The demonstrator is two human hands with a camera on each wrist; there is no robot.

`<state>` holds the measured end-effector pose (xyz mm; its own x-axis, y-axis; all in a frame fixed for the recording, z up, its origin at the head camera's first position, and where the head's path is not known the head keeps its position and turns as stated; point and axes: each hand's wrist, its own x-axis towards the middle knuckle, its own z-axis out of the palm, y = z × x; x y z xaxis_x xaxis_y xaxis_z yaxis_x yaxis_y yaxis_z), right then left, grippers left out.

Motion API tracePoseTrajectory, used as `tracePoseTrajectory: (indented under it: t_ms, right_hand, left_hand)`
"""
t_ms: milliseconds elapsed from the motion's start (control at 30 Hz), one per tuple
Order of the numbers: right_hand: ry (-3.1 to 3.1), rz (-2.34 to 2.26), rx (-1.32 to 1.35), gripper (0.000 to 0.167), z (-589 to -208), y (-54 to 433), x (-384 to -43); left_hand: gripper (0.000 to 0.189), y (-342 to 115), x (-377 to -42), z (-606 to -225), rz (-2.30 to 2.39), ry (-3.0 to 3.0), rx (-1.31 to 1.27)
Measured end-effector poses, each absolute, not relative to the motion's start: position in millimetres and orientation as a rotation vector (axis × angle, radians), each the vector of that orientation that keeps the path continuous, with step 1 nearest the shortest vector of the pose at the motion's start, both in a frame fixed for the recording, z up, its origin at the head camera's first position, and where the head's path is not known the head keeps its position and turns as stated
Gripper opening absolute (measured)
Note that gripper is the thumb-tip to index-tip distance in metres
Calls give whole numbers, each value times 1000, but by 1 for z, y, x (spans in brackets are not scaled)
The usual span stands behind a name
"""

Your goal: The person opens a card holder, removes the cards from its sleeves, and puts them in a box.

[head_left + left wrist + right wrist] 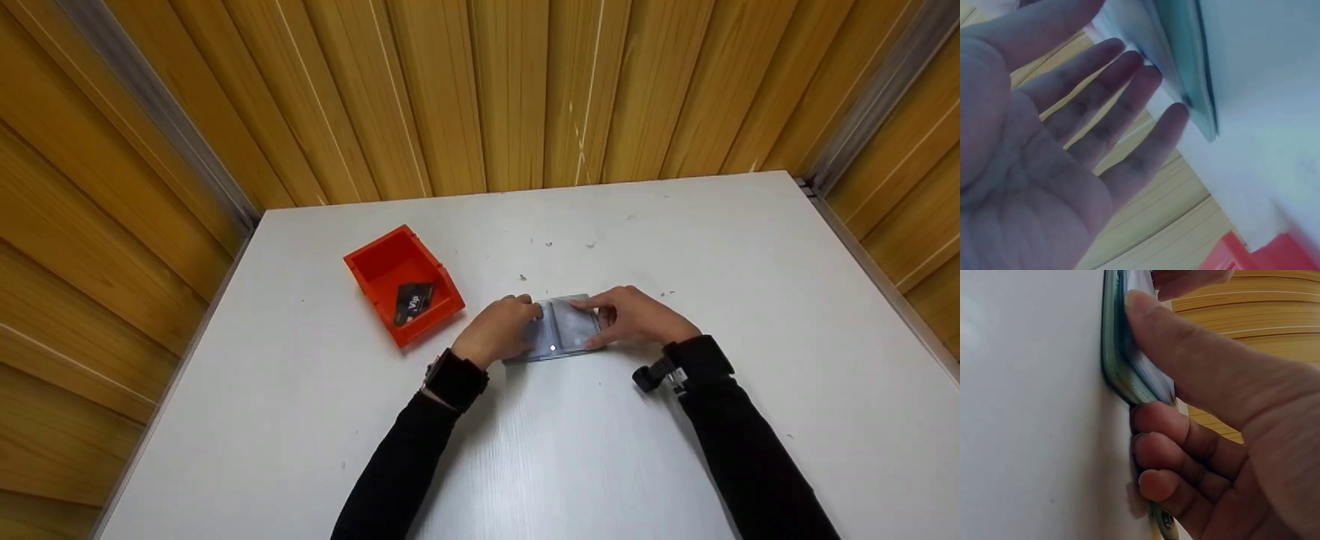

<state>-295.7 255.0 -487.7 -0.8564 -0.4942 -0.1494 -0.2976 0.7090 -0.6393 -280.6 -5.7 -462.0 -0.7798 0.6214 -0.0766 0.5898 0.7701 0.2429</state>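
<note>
An opened card holder (574,327) with clear plastic sleeves and a green cover lies on the white table, its fold running between the two halves. Over its left half is my left hand (496,331); the left wrist view shows the fingers (1129,107) gently bent, with their tips right at the sleeves. My right hand (643,316) grips the right end. Its thumb (1154,323) presses on the top sleeve, while the other fingers curl against the outer edge near the tabletop.
To the left of the hands stands a red bin (436,324) with a black card (412,302) marked "Vip" inside. Small specks dot the white table (675,450) behind the card holder. Yellow wood-patterned walls (510,97) rise at the back and both sides.
</note>
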Motion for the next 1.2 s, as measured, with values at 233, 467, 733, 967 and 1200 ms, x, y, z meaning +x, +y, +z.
tracePoseTrajectory:
  t_ms: [233, 467, 733, 967, 1200]
  right_hand:
    - [2546, -1064, -628, 32, -490, 251, -297]
    - [2483, -1157, -773, 13, -488, 249, -296]
    - [2349, -1097, -849, 43, -485, 228, -288]
    - [2368, -1000, -882, 40, -487, 215, -283]
    - [2546, -1000, -752, 47, -488, 234, -291]
  left_hand:
    - [37, -6, -279, -463, 266, 2828, 980]
    - [34, -9, -282, -461, 381, 2814, 935]
    - [26, -8, -290, -455, 703, 3107, 874]
    - [23, -5, -287, -458, 678, 2967, 963]
    - [52, -3, -285, -465, 463, 2841, 886]
